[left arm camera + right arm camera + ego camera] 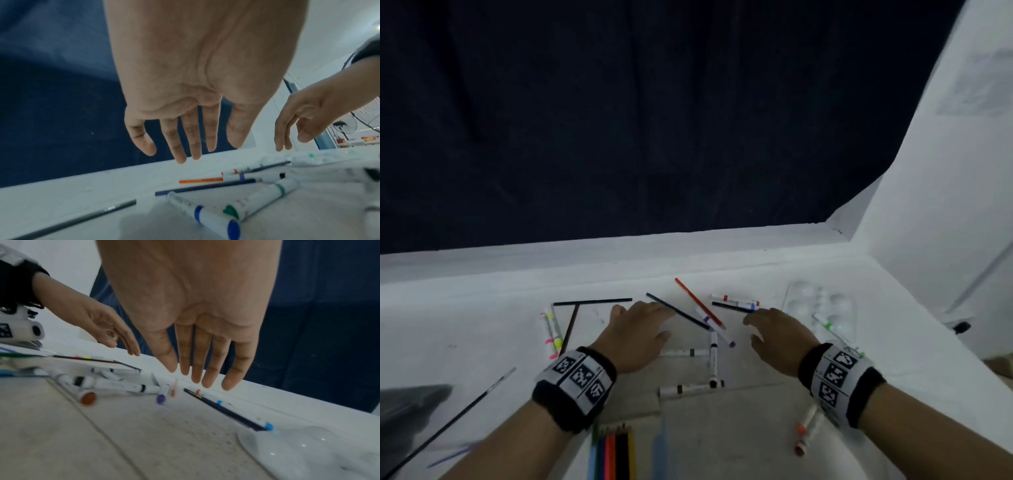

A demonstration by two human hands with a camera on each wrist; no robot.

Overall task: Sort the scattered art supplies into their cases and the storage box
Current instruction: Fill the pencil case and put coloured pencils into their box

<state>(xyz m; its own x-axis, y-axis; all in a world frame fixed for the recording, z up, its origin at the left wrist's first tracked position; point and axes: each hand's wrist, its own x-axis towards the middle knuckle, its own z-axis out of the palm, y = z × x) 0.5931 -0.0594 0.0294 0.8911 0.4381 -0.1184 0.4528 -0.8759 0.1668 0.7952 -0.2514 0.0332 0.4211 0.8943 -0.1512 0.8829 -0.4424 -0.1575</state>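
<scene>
Pencils and markers lie scattered on the white table (482, 308). My left hand (643, 315) hovers open above it, fingers straight, beside a dark blue pencil (678, 311) and an orange pencil (700, 303). My right hand (760, 325) also hovers open, just short of a dark pencil (222, 410) and the white markers (736, 301). Neither hand holds anything. Below the left hand (185, 146) lie a blue marker (205, 217) and a green marker (265, 199). Under the right hand (197, 373) are a purple marker (162, 395) and a brown marker (86, 395).
A clear paint palette (822, 308) with a green marker sits at the right. Highlighters (551, 330), a black pencil (592, 302) and a brown pencil (569, 330) lie at the left. A long paintbrush (452, 421) and a row of coloured pencils (613, 452) are near me. Dark cloth hangs behind.
</scene>
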